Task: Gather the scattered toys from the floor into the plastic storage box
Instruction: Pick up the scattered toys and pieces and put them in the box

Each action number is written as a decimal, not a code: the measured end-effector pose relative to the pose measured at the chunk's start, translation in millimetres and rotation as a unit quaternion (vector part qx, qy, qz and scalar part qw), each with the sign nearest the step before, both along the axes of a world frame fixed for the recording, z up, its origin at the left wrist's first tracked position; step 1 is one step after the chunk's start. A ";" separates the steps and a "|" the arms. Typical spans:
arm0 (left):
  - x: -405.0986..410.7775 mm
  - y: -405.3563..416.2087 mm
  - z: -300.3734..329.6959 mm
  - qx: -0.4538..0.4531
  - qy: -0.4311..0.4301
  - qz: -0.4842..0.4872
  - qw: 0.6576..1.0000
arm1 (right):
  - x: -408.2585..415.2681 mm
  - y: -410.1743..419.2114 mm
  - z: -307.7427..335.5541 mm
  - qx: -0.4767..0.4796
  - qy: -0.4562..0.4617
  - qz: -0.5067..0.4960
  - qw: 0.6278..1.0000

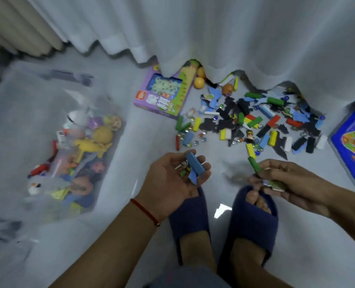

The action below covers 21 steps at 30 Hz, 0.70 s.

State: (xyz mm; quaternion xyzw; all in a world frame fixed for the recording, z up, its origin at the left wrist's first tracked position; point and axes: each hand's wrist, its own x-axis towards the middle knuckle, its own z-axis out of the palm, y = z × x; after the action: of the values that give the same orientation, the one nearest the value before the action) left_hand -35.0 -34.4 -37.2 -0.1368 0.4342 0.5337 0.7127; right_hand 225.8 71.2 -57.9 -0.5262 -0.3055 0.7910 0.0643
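Note:
My left hand point(172, 179) is palm up, cupped around a blue block point(195, 165), a blue puzzle piece and a few marbles. My right hand point(286, 181) pinches a green block point(254, 164) and some flat pieces. Both hover over the floor just in front of my slippered feet. Beyond them lies a scattered pile of coloured blocks, marbles and dark puzzle pieces point(255, 119). The clear plastic storage box point(4, 113) stands at the left, holding several toys, among them a yellow figure point(89, 145).
A purple game box point(162, 96) lies by the white curtain point(193, 28), with orange balls point(199, 82) beside it. A blue patterned board point(353, 146) sits at the right edge. My feet in navy slippers point(253, 221) are at the bottom centre.

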 end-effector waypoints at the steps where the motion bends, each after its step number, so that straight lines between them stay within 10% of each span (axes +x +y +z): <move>1: -15.3 -10.5 16.5 0.007 0.010 0.026 1.000 | -15.8 5.7 21.4 0.006 0.009 0.047 0.999; 8: -143.5 -93.6 110.4 0.016 0.167 0.227 0.959 | -200.4 4.1 145.7 0.139 0.039 0.346 0.927; 15: -223.8 -167.1 153.7 -0.093 0.240 0.299 0.919 | -387.3 -95.0 173.2 0.130 0.144 0.372 0.908; 21: -208.6 -161.2 164.6 -0.098 0.333 0.248 0.904 | -394.0 -105.3 157.6 0.111 0.085 0.301 0.943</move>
State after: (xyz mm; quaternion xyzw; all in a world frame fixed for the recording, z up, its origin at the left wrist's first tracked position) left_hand -243.6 -195.6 127.4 -0.1236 0.6481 0.6628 0.3542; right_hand -168.3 -34.1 99.7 -0.3303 -0.5286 0.7764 -0.0930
